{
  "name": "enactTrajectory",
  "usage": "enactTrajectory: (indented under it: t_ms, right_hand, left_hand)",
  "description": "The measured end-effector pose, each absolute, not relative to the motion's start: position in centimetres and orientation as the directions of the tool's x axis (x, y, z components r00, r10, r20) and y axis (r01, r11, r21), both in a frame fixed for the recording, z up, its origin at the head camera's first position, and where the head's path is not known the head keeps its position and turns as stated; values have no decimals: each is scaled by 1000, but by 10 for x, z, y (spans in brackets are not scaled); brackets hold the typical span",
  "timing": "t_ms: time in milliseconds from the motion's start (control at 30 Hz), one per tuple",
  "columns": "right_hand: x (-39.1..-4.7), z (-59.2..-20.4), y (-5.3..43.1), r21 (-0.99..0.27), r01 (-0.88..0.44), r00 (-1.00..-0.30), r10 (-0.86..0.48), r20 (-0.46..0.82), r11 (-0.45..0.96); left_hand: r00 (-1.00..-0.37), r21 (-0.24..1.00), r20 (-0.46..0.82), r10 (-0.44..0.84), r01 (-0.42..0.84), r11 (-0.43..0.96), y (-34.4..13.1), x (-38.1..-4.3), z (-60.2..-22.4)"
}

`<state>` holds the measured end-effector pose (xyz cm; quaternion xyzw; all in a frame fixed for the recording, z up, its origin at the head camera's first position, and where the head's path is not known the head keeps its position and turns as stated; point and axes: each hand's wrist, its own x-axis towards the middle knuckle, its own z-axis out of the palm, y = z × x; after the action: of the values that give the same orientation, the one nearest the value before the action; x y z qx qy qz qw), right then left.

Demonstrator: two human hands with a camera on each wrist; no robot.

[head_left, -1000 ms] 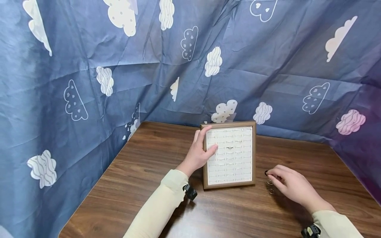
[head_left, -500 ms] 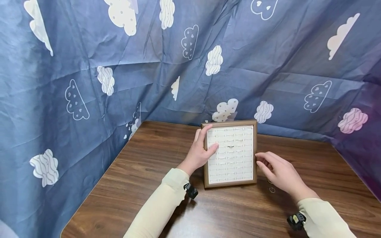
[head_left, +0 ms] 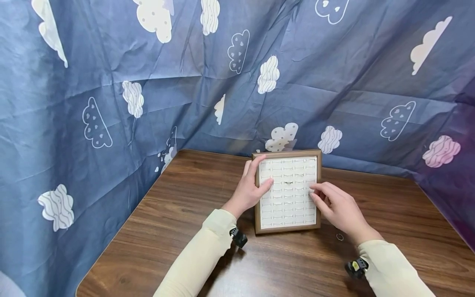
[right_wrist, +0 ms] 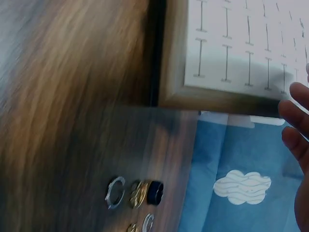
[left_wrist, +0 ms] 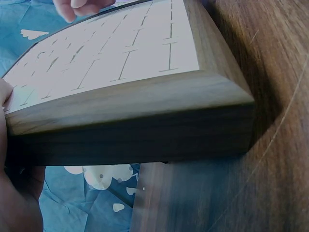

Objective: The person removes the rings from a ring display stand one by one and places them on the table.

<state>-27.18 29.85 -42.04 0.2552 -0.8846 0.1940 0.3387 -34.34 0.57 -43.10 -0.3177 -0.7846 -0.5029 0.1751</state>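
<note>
A wood-framed ring display board [head_left: 287, 214] with a white slotted panel leans back on the table. My left hand [head_left: 245, 192] grips its left side, thumb over the front. One ring [head_left: 288, 182] sits in a slot near the upper middle. At the panel's right edge, my right hand [head_left: 339, 208] pinches a small ring [head_left: 311, 191], mostly covered by thumb and fingertips. In the right wrist view a silver ring [right_wrist: 108, 199], a gold ring [right_wrist: 137, 194] and a black ring [right_wrist: 155, 193] stand on the table, with more rings at the picture's lower edge.
The brown wooden table [head_left: 167, 231] carries everything. Behind it hangs a blue cloud-patterned cloth [head_left: 185, 103]. Loose rings lie to the right of the board, partly hidden by the right forearm in the head view.
My right hand has come up and left from the loose rings on the table to the right edge of the board's panel. My left hand keeps its grip on the frame.
</note>
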Motion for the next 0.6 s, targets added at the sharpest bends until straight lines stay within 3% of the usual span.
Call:
enactTrajectory:
  t_ms: [600]
  right_hand:
    - [-284,-413,265,-158,-649,-589,-360,724,744]
  left_hand:
    - [-750,686,577,323,660,307,5,-344,-432]
